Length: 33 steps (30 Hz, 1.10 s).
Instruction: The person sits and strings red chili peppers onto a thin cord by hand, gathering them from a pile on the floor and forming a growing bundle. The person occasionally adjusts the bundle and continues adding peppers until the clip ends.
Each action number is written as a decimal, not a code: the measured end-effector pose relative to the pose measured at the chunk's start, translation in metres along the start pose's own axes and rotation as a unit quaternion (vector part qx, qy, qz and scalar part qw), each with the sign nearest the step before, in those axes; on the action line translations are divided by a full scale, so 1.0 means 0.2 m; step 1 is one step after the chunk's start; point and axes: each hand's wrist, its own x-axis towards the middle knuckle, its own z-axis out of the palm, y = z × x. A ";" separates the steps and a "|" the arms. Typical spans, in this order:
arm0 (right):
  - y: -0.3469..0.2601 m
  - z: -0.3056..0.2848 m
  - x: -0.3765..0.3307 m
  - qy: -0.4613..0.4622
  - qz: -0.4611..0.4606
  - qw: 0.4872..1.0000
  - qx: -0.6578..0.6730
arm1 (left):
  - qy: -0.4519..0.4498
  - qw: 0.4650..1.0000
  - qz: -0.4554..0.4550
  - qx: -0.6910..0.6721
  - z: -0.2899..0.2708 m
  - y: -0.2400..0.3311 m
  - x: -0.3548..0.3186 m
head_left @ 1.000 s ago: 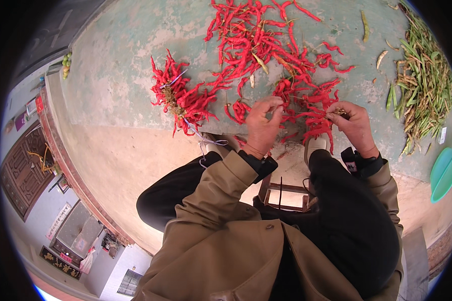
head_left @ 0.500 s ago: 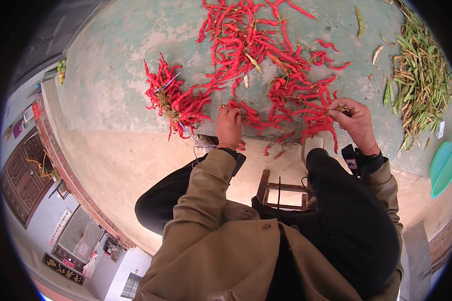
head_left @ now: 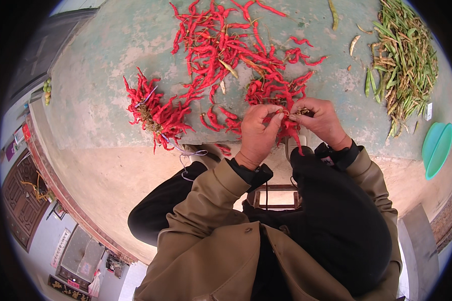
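In front of me my right hand [head_left: 322,120] pinches a bunch of red chili peppers [head_left: 290,132] by their stems, the pods hanging below the fingertips. My left hand [head_left: 259,133] meets it from the left, thumb and forefinger closed on a chili pepper at its stem end; the fingers partly hide the pod. To the left lies a thick bundle of red chili peppers [head_left: 168,120], stems gathered inward and bound with pale purple string [head_left: 172,144]. The string trails over the edge toward my left knee. Beyond my hands spreads a loose pile of red chili peppers [head_left: 206,47].
A heap of green and brown bean pods [head_left: 407,65] lies at the right on the worn greenish surface [head_left: 125,42]. A turquoise basin [head_left: 437,150] stands right of my right arm. Between my legs shows a wooden stool [head_left: 273,196]. A few chili peppers [head_left: 223,149] lie by my left foot.
My left hand has moved right, from the loose peppers to the bunch in my right hand. My right hand has come slightly left. The whole view has shifted a little.
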 end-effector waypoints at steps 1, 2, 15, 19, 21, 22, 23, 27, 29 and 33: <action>0.00 0.01 0.00 0.000 -0.005 1.000 -0.008 | 0.001 1.000 0.000 0.019 0.02 0.00 0.00; 0.01 0.01 0.00 0.001 -0.010 1.000 -0.016 | 0.002 0.999 0.027 0.036 0.02 0.00 0.00; 0.02 0.00 -0.03 0.010 0.023 0.999 -0.039 | 0.034 0.998 0.031 0.048 0.16 0.00 -0.05; 0.03 -0.01 -0.03 -0.001 0.024 0.999 -0.044 | 0.001 1.000 -0.006 0.011 0.12 -0.05 -0.08; 0.03 -0.03 -0.02 -0.003 0.040 0.998 -0.041 | -0.012 0.999 -0.034 0.003 0.00 -0.14 -0.08; 0.03 -0.05 -0.02 0.010 0.037 0.999 -0.032 | 0.017 0.997 -0.044 0.053 -0.08 -0.21 -0.05; 0.02 -0.07 -0.02 0.022 0.042 0.999 -0.020 | 0.046 0.992 -0.054 0.104 -0.16 -0.29 -0.02; 0.02 -0.12 -0.02 0.040 0.045 0.998 0.026 | -0.005 0.943 -0.027 0.331 -0.41 -0.52 -0.03; 0.03 -0.12 -0.02 0.044 0.045 0.997 0.044 | -0.049 0.928 -0.021 0.369 -0.42 -0.58 -0.05; 0.03 -0.12 -0.02 0.041 0.051 0.997 0.044 | -0.101 0.912 0.020 0.398 -0.36 -0.62 -0.09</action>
